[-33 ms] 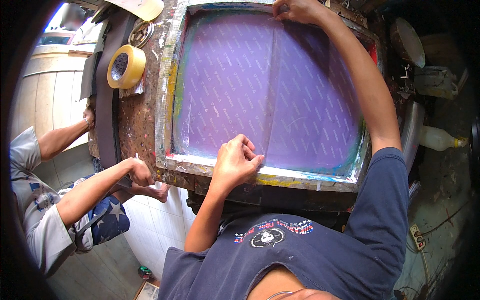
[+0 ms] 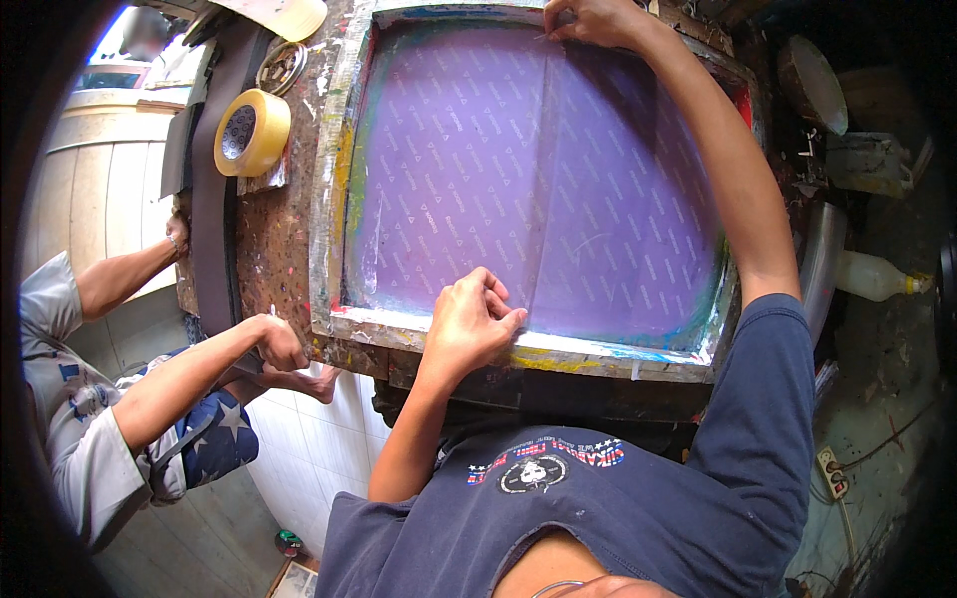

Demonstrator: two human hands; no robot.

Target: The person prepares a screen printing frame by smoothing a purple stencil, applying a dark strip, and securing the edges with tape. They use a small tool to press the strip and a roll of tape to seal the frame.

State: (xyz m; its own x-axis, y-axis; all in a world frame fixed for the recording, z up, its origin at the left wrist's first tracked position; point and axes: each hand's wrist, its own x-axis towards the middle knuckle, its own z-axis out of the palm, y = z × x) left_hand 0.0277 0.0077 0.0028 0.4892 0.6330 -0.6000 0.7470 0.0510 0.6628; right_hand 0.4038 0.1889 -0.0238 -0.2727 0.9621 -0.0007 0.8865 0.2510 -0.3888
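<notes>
A printing screen (image 2: 335, 199) with a paint-stained frame and a purple mesh (image 2: 449, 179) lies flat on the table in front of me. A narrow clear tape strip (image 2: 539, 189) runs across the mesh from the far side to the near side. My right hand (image 2: 588, 20) reaches over to the far rim, fingers pinched at the strip's far end. Over the near rim, my left hand (image 2: 474, 319) is closed, thumb against fingers, at the strip's near end. How firmly its fingertips grip the strip is partly hidden.
A yellowish tape roll (image 2: 264, 135) stands on the speckled table (image 2: 274, 239) left of the screen. At the left, another person's hand (image 2: 284, 344) holds something small by the table edge. A whitish bottle (image 2: 877, 276) and a power socket strip (image 2: 831, 472) are at the right.
</notes>
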